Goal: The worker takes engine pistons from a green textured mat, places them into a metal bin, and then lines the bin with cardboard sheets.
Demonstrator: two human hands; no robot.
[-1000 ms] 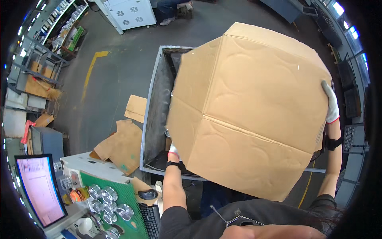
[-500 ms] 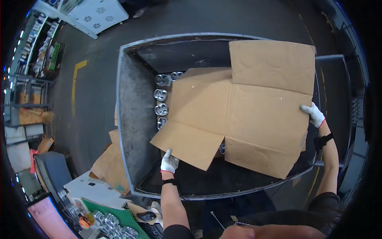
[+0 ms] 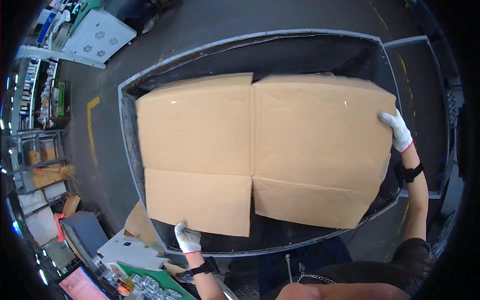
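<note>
A large unfolded cardboard sheet [image 3: 200,135], creased and with a slit at its near flaps, spreads over the inside of a dark, metal-rimmed bin [image 3: 320,55]. My left hand [image 3: 188,239], in a white knitted glove, pinches the sheet's near left flap at its lower edge. On the far side from it, my right hand [image 3: 398,132], gloved the same way, grips the right edge with the thumb on top. The cardboard hides whatever lies beneath it on the bin floor.
At lower left, shiny metal pistons [image 3: 155,286] stand on a green mat beside a pink-lit screen [image 3: 85,286]. More cardboard [image 3: 139,222] leans outside the bin's left side. A white cabinet [image 3: 100,37] stands at far left. A second metal-framed bin [image 3: 422,115] adjoins on the right.
The cardboard's left half has swung left and opened out flat, covering the row of pistons seen before. My left hand has moved left and nearer; my right hand has moved slightly farther away.
</note>
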